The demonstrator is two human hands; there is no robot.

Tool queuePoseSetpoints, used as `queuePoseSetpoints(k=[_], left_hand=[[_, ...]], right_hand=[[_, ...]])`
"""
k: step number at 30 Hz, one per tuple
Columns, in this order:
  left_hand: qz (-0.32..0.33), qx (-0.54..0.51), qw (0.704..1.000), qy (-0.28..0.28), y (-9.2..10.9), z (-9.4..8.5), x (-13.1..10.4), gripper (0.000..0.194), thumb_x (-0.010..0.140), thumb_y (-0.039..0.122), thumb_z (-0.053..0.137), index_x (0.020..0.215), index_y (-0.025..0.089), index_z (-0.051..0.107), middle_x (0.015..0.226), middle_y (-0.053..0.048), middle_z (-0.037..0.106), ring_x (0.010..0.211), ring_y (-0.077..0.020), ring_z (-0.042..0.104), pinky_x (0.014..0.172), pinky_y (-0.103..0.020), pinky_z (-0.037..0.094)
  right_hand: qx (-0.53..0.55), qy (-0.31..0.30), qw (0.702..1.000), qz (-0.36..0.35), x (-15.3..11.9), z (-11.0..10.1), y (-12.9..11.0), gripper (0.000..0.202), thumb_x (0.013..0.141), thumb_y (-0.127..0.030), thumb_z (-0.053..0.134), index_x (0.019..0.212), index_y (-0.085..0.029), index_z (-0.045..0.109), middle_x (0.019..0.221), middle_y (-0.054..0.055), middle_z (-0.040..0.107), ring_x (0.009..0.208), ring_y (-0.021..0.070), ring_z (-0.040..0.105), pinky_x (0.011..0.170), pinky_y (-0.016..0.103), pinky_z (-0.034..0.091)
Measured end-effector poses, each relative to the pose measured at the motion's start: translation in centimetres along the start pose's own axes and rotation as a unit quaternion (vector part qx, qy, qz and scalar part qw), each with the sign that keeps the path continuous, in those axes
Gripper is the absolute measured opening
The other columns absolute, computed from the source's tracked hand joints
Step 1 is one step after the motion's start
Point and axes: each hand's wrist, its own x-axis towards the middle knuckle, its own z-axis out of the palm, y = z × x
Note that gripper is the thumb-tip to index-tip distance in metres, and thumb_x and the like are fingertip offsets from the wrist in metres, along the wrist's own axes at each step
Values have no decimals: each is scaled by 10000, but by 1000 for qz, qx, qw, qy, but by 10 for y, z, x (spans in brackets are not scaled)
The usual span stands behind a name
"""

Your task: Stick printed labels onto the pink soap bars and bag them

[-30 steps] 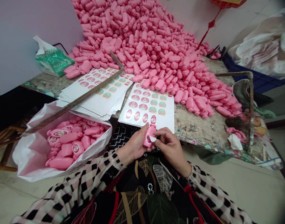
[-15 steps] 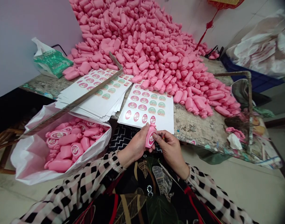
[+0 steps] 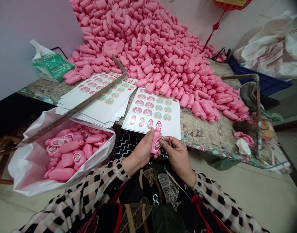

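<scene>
My left hand (image 3: 141,152) is wrapped round a small pink plastic bottle (image 3: 155,142), held upright over my lap with its neck up. An oval sticker with a dark pink rim lies on the bottle's front. The thumb of my right hand (image 3: 178,157) presses at the sticker's right edge. Its fingers are curled, and a small dark, thin thing (image 3: 170,141), too small to name, pokes out between them. Just beyond the bottle lies a sticker sheet (image 3: 174,126) with pink and green labels.
A mound of pink bottles (image 3: 148,45) covers the back of the worn table (image 3: 194,132). Stacked sticker sheets (image 3: 90,110) lie left, under a metal bar (image 3: 85,104). A white sack (image 3: 24,174) at lower left holds labelled bottles. Another metal frame (image 3: 257,106) stands right.
The view has shifted slightly. My left hand still holds the bottle, and my right thumb stays at the sticker's edge with hardly any movement.
</scene>
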Motion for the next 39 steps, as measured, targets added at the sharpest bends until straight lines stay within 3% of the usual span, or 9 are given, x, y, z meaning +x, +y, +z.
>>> queuePoseSetpoints(k=[8,16,18,22,24,30,39], left_hand=[[-6,-1,1000,10,-1,-1,1,393,853,558,428,940,183,501,565,44,472,409,-83,470,335,-166,298],[9,12,1000,12,-4,0,3,414,833,598,426,893,191,476,581,43,478,413,-86,470,329,-171,313],[8,5,1000,13,-5,0,4,420,829,602,430,889,189,474,588,36,487,415,-86,469,326,-169,304],[-7,-2,1000,24,-6,0,4,446,815,615,441,884,176,477,600,19,503,409,-91,466,318,-172,283],[-17,-6,1000,22,-5,-1,2,448,813,610,452,891,170,481,614,14,509,413,-92,473,322,-176,288],[22,-6,1000,21,0,-2,0,458,839,591,423,957,157,509,604,12,508,426,-96,473,349,-189,329],[19,-16,1000,16,-1,-5,1,500,834,610,413,990,151,538,625,9,531,432,-93,480,348,-186,337]], right_hand=[[-27,-6,999,-20,3,0,6,158,828,-361,592,830,-203,583,554,-53,569,455,113,551,498,260,480],[-67,12,997,-48,1,0,12,149,840,-352,575,852,-204,572,590,-45,556,458,102,519,458,237,437],[-84,36,994,-65,2,0,10,148,842,-355,568,843,-207,566,622,-42,549,494,100,512,479,233,428],[-141,147,967,-152,10,-4,2,145,827,-340,592,807,-198,568,708,-27,538,634,102,491,609,237,416],[-139,163,964,-159,14,-6,-2,147,830,-340,589,812,-196,566,727,-25,532,652,101,471,630,238,400],[-71,66,994,-57,13,-8,-3,163,779,-337,647,791,-196,565,731,-30,545,651,100,477,626,233,392],[1,-15,1000,27,13,-6,-7,202,729,-332,692,747,-199,541,610,-48,578,528,110,542,580,257,429]])
